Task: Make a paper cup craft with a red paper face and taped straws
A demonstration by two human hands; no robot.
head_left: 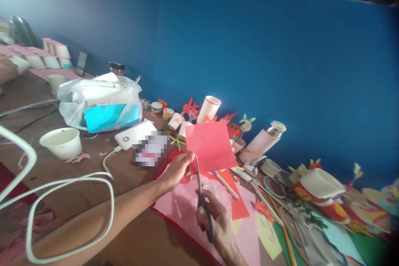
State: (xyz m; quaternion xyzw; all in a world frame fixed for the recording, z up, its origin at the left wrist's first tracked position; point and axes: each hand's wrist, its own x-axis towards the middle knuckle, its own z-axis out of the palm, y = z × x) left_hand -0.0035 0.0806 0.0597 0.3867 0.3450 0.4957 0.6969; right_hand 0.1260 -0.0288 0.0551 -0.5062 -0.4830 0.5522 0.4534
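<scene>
A square sheet of red paper point(211, 143) is held up by its lower left corner in my left hand point(179, 170), thumb in front. My right hand point(216, 218) grips a pair of scissors point(204, 212) with dark handles. Their blades point up at the paper's lower left edge, close to my left thumb; whether they touch the paper I cannot tell. Under both hands lie pink paper point(183, 212) and a strip of orange-red paper point(241, 203) on the table.
A white power bank point(135, 135) with a looping white cable lies left of my hands, near a white bowl point(60, 143) and a stuffed plastic bag point(67, 104). Paper cups, animal cut-outs and a pink thermos point(262, 143) line the blue wall. Pens and scraps lie at right. Another person's hand point(8, 70) shows far left.
</scene>
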